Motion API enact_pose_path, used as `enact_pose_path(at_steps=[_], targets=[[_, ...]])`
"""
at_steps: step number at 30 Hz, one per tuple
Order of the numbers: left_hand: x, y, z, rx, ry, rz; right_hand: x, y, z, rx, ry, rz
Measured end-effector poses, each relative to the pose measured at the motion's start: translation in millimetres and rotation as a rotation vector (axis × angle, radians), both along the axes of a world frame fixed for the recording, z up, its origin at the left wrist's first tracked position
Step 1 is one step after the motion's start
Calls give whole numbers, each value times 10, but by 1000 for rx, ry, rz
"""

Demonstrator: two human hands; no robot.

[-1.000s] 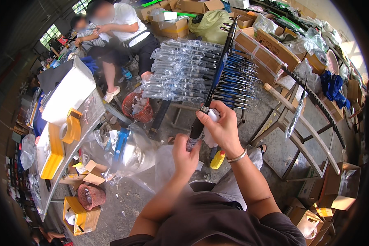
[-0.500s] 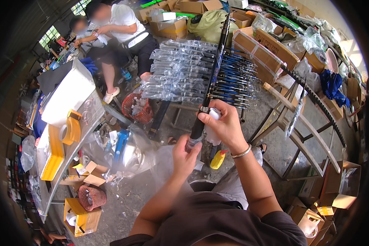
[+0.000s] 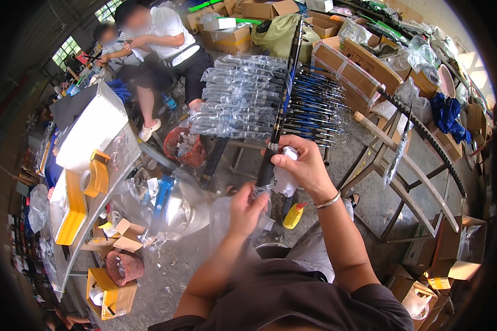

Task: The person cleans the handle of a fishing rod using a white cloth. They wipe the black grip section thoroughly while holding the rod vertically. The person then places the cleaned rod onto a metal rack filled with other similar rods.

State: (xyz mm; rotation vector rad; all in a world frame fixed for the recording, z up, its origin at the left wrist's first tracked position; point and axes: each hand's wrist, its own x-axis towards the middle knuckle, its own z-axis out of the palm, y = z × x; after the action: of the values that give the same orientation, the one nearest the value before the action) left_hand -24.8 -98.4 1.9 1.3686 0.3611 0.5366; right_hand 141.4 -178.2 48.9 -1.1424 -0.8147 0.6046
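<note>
A black telescopic fishing rod [image 3: 282, 105] with dark blue sections stands tilted in front of me, its tip pointing away. My left hand [image 3: 244, 211] is closed round the rod's near end, where a clear plastic sleeve [image 3: 264, 190] wraps the butt. Higher up, my right hand [image 3: 305, 168] is closed on a crumpled white cloth [image 3: 285, 177], with the thumb against the black handle. Beyond the hands lie several rods in clear sleeves [image 3: 240, 96], side by side, their bare blue and black ends [image 3: 317, 107] to the right.
At left, a table [image 3: 107, 187] bears a white foam box [image 3: 94, 127] and a tape dispenser [image 3: 96, 175]. Red baskets [image 3: 183, 146] and a yellow bottle [image 3: 295, 215] stand on the floor. A metal frame [image 3: 403, 165] is at right. Two people [image 3: 165, 33] sit at far left.
The rod's tip has swung slightly left, so the rod stands a little more upright. Both hands keep their hold, with only small shifts.
</note>
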Motion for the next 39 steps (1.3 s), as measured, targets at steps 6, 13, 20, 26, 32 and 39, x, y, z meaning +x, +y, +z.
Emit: enact_pose_path(at_steps=[6, 13, 20, 26, 32, 39], targets=[[-1, -16, 13, 65, 28, 7, 17, 4, -39, -48, -52, -59], [-12, 4, -16, 25, 29, -49, 31, -52, 26, -115, -95, -73], [-8, 102, -12, -248, -73, -276, 20, -76, 187, 25, 42, 98], [-22, 127, -26, -336, -68, -330, 87, -61, 57, -23, 43, 83], [-8, 143, -59, -411, -71, -380, 133, -78, 24, -92, -32, 58], [63, 193, -38, -633, -110, -593, 97, -109, 113, 63, 41, 173]])
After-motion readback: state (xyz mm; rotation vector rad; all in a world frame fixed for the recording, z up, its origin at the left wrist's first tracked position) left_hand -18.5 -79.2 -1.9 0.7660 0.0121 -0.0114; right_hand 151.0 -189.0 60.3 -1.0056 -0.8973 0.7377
